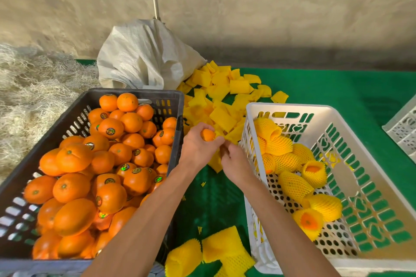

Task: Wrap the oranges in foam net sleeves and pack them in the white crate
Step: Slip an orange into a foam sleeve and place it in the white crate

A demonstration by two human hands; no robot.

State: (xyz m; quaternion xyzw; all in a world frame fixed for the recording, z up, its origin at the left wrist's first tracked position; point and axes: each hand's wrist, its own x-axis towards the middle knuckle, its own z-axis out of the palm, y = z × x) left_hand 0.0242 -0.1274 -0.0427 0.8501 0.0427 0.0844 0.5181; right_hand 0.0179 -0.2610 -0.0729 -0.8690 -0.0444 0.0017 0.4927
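Observation:
My left hand (198,146) grips a bare orange (207,135) between the two crates, over the green table. My right hand (236,162) is just beside it, fingers curled at a yellow foam net sleeve (215,161) that hangs under both hands. The dark grey crate (135,94) on the left is heaped with loose oranges (110,159). The white crate (337,119) on the right holds several oranges wrapped in yellow net sleeves (290,159), mostly along its left and near side.
A pile of flat yellow sleeves (222,96) lies behind the crates beside a white woven sack (144,56). More sleeves (209,252) lie near the front edge. Straw (33,87) fills the far left. Another white crate's corner (403,128) shows at the right.

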